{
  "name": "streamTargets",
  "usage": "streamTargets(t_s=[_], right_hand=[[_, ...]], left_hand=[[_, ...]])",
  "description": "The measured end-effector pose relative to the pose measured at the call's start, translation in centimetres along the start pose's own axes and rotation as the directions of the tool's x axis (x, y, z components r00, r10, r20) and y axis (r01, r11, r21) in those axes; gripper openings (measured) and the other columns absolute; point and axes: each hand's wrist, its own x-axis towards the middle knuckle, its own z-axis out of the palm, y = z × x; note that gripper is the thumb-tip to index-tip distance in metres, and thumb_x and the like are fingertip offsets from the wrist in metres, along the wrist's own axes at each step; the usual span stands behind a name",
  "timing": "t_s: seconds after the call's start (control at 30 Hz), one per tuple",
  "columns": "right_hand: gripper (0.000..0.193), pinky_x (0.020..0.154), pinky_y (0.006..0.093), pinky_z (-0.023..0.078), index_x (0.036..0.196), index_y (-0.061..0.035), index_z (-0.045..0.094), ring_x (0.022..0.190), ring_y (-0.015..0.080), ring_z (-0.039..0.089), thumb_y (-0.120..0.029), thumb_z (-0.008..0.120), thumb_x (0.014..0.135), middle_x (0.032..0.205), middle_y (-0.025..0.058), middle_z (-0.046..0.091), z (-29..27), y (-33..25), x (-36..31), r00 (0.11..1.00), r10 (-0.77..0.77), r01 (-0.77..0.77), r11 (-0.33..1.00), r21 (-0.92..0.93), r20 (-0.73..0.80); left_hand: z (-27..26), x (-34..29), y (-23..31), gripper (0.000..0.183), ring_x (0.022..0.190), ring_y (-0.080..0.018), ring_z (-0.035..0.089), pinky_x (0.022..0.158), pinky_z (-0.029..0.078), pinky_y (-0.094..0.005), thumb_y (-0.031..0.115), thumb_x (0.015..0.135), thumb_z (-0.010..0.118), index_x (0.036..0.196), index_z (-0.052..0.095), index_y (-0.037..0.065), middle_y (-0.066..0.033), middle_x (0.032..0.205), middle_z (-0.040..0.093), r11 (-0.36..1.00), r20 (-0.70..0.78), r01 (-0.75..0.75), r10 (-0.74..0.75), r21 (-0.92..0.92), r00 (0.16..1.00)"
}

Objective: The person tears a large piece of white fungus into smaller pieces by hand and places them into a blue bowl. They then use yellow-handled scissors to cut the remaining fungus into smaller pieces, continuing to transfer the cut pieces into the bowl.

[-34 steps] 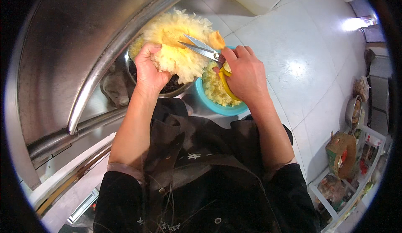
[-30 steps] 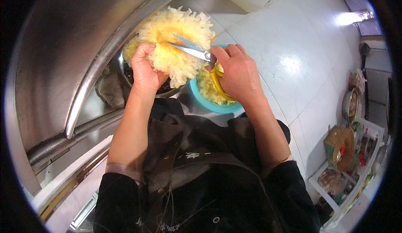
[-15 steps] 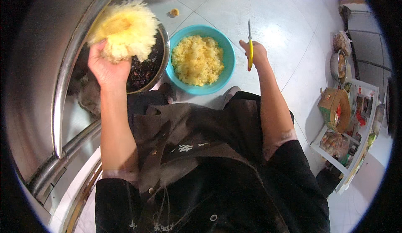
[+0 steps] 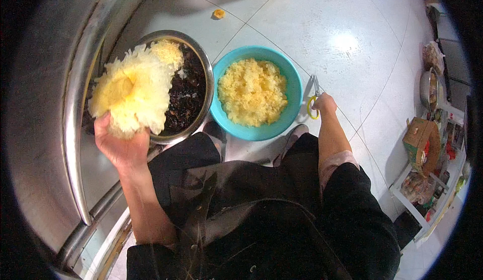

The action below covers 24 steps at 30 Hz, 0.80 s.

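Note:
My left hand [image 4: 121,146] is closed on the underside of a big frilly snow fungus [image 4: 143,91], white at the edges with a yellow core. It is held above a metal bowl [image 4: 205,68] of dark, wet-looking pieces [image 4: 187,101]; a smaller pale yellow ruffled clump [image 4: 168,53] shows behind it. To the right, my right hand [image 4: 326,105] grips yellow-handled scissors [image 4: 313,99], blades pointing away from me, beside a turquoise basin [image 4: 297,101]. Pale yellow fungus pieces [image 4: 251,93] are heaped in that basin.
A small orange-yellow scrap [image 4: 218,14] lies on the tiled floor [image 4: 352,73] beyond the bowls. Curved metal rails [image 4: 75,169] run close on my left. At the right stand a white rack [image 4: 437,209], a cardboard box [image 4: 420,141] and a metal bowl [image 4: 429,89].
The view has shifted, and both bowls sit lower in it. My left hand has lowered the snow fungus and tilted it. The scissors have turned, so a handle loop now shows.

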Motion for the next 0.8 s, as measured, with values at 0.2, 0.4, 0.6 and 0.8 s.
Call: streamTargets(t_s=[0.2,0.4,0.6,0.8], right_hand=[[0.018,0.082,0.0485,0.054,0.104,-0.0086,0.065,0.103,0.0353,0.063,-0.019,0.06,0.09,0.104,0.0175,0.065,-6.6,-10.4,0.9,0.678,-0.196,0.328,0.943,0.052,-0.708],[0.026,0.088,0.047,0.053,0.111,-0.0075,0.065,0.107,0.0366,0.06,-0.011,0.062,0.085,0.106,0.0167,0.062,-11.1,-27.3,-0.3,0.319,-0.701,0.803,0.557,-0.211,-0.638],[0.027,0.086,0.0464,0.054,0.113,-0.0097,0.062,0.109,0.032,0.06,-0.011,0.058,0.087,0.109,0.0126,0.061,-10.8,-34.7,0.9,0.334,-0.809,0.779,0.526,-0.341,-0.484],[0.035,0.082,0.0423,0.052,0.124,-0.0145,0.06,0.113,0.0244,0.058,-0.018,0.06,0.09,0.115,0.0065,0.06,-8.9,-37.6,3.3,0.318,-0.839,0.735,0.513,-0.444,-0.442]], left_hand=[[-0.9,0.5,0.2,0.061,0.118,-0.0321,0.06,0.099,0.051,-0.0481,0.03,0.081,0.064,0.135,0.053,0.003,-0.015,0.127,0.062,0.981,-0.014,0.177,-0.179,-0.072,0.984],[-2.5,0.5,0.1,0.053,0.11,-0.0307,0.065,0.097,0.052,-0.0477,0.028,0.081,0.062,0.127,0.059,0.001,-0.0134,0.119,0.067,0.976,0.062,0.217,-0.215,-0.031,0.975],[-3.0,1.3,0.3,0.047,0.107,-0.0305,0.068,0.096,0.054,-0.0494,0.023,0.081,0.061,0.121,0.062,-0.002,-0.015,0.116,0.069,0.979,-0.067,0.201,-0.203,-0.03,0.977],[-5.5,2.2,0.5,0.047,0.106,-0.0309,0.068,0.096,0.054,-0.0491,0.023,0.081,0.062,0.121,0.063,-0.001,-0.0147,0.116,0.07,0.582,-0.022,-0.088,0.178,0.808,0.984]])
